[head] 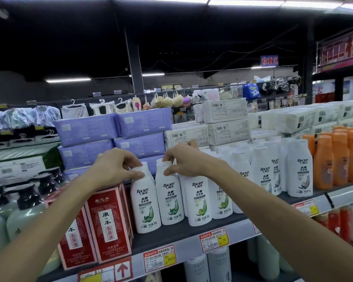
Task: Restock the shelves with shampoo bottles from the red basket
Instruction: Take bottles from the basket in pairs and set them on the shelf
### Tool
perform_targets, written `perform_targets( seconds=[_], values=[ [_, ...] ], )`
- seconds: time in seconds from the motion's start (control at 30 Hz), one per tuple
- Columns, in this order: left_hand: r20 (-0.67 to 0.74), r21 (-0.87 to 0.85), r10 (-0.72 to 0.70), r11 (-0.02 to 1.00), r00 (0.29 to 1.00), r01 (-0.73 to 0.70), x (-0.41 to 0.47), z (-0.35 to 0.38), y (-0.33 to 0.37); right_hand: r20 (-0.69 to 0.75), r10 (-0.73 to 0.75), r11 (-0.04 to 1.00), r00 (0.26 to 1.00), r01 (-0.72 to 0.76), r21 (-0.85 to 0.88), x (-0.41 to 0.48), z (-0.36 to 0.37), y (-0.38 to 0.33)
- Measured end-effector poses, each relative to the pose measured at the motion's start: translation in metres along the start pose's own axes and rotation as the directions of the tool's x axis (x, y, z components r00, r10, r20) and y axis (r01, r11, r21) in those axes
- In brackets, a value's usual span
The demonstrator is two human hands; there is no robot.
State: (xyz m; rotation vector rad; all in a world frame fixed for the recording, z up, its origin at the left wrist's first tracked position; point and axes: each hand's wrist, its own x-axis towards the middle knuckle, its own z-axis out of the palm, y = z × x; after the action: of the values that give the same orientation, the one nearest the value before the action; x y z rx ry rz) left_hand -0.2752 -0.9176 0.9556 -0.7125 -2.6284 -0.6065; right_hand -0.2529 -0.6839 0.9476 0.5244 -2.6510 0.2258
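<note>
L hand point(114, 167) pinches cap of leftmost white shampoo bottle point(146, 202), fingers curled; R hand point(182, 159) pinches cap of 2nd bottle point(169, 198) just beside it. Both stand upright at front of shelf point(183, 233), labels facing out, next to red boxes point(108, 220).

White shampoo bottles point(146, 202) with green leaf labels; red boxes point(108, 224).

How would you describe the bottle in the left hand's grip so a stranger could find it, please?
Find the grey shelf holding a row of white shampoo bottles. It is the leftmost bottle, beside the red boxes. Only its cap is held by the left hand.
</note>
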Motion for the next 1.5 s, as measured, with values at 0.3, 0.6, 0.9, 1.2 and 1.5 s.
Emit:
perform_targets(
  seconds=[0.3, 0.6, 0.9, 1.2, 1.5],
  values=[
    [0.032, -0.024, -0.028, 0.999, 0.999, 0.029, -0.001, -0.002, 0.003, 0.008, 0.008, 0.999, 1.000, -0.008, -0.051, -0.001, 0.002, -0.001],
    [-0.034, 0.037, -0.061, 0.997, 0.998, 0.062, -0.008, -0.003, 0.011, -0.095, 0.002, 0.987, 0.995, -0.017, -0.162, -0.008, 0.000, -0.007],
    [-0.324, -0.371, -0.076, 0.927, 0.943, -0.053, -0.044, -0.003, 0.061, -0.332, 0.130, 0.949, 0.934, -0.020, 0.315, -0.053, -0.021, -0.018],
    [-0.315, -0.665, -0.121, 0.736, 0.941, -0.128, -0.089, 0.011, 0.093, -0.382, 0.270, 0.738, 0.883, 0.065, 0.671, -0.137, -0.024, -0.034],
    [-0.062, -0.902, -0.139, 0.432, 0.988, 0.004, -0.113, 0.064, 0.092, -0.169, 0.515, 0.390, 0.841, -0.054, 0.919, -0.206, 0.015, -0.009]
  ],
)
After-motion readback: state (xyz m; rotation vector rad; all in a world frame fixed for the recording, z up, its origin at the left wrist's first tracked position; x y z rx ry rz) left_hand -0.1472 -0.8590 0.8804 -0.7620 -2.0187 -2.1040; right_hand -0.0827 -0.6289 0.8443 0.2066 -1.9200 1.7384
